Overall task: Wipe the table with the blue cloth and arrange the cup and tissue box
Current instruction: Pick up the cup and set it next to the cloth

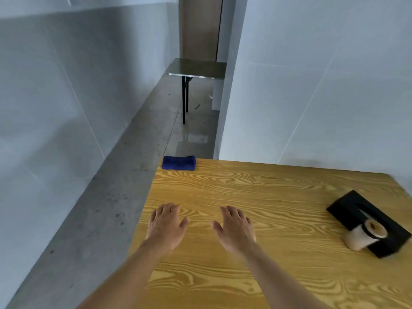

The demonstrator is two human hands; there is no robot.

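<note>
Down near the left edge of the wooden table [278,197], both hands are stretched out flat, palms down, with nothing in them. Fingers of the left hand [166,227] lie close together with the thumb angled out to the right; the right hand [236,228] mirrors it, fingers loosely together and the thumb spread to the left. Whether the palms actually press on the wood or hover just above it is hard to judge from this angle. A bare stretch of table separates the two hands.

At the far left corner of the table lies the blue cloth [179,162], folded into a small rectangle, well apart from both hands. Over at the right side sits the black tissue box [350,206], turned at an angle to the table edges. The cup [363,235] lies tipped on its side, leaning against the near part of the box, with its mouth facing up and to the right; its outline is somewhat blurred.

Beyond the table, a grey floor [89,219] runs between pale walls to a small folding table [198,69] far off.
</note>
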